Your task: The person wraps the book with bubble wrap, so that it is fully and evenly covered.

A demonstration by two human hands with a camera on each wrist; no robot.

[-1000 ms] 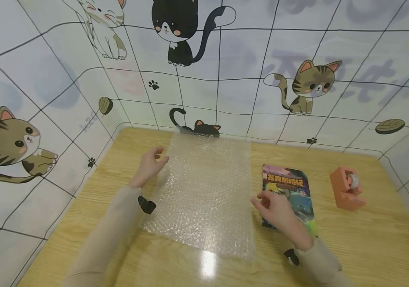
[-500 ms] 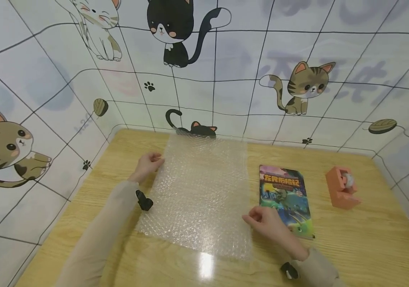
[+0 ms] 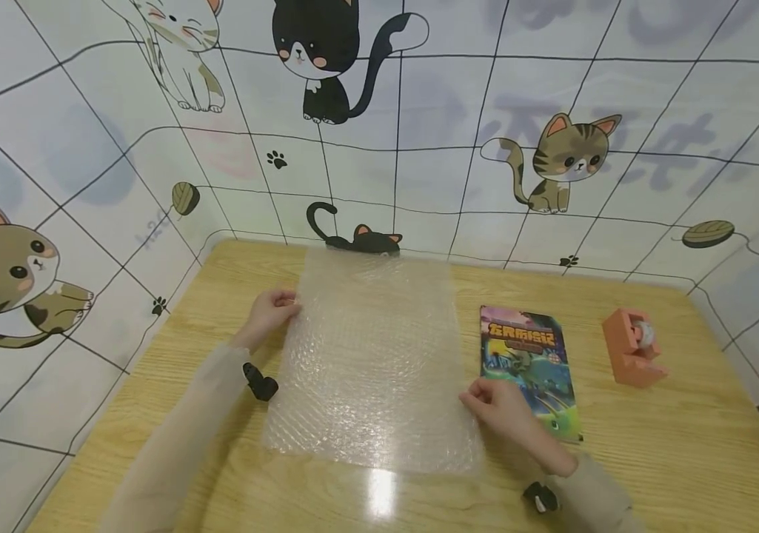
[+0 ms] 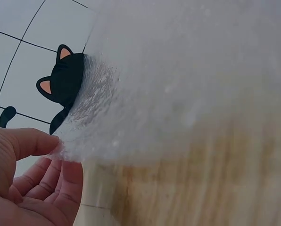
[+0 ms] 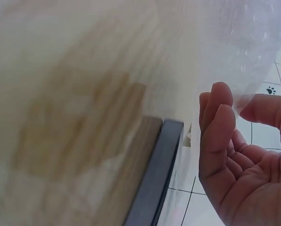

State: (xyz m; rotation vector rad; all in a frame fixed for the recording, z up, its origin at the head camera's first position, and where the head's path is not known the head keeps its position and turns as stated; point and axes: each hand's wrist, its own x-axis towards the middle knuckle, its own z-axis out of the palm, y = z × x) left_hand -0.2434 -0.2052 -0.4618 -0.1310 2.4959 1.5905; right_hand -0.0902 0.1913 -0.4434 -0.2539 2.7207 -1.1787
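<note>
A clear sheet of bubble wrap lies spread over the wooden table. My left hand pinches its left edge between thumb and fingers; in the left wrist view, the hand has the film's edge at the thumb tip. On the other side, my right hand pinches the right edge, the film caught between thumb and fingertips of that hand in the right wrist view. Just right of the sheet is a colourful book, its lower left part covered by my right hand.
An orange tape dispenser with a roll of tape stands right of the book. Behind the table rises a white wall printed with cartoon cats and grid lines, and it continues down the left and right sides.
Both hands have gone from beside the sheet, fingers apart, to pinching its left and right edges. The sheet's near edge has shifted slightly to the right and straightened.
</note>
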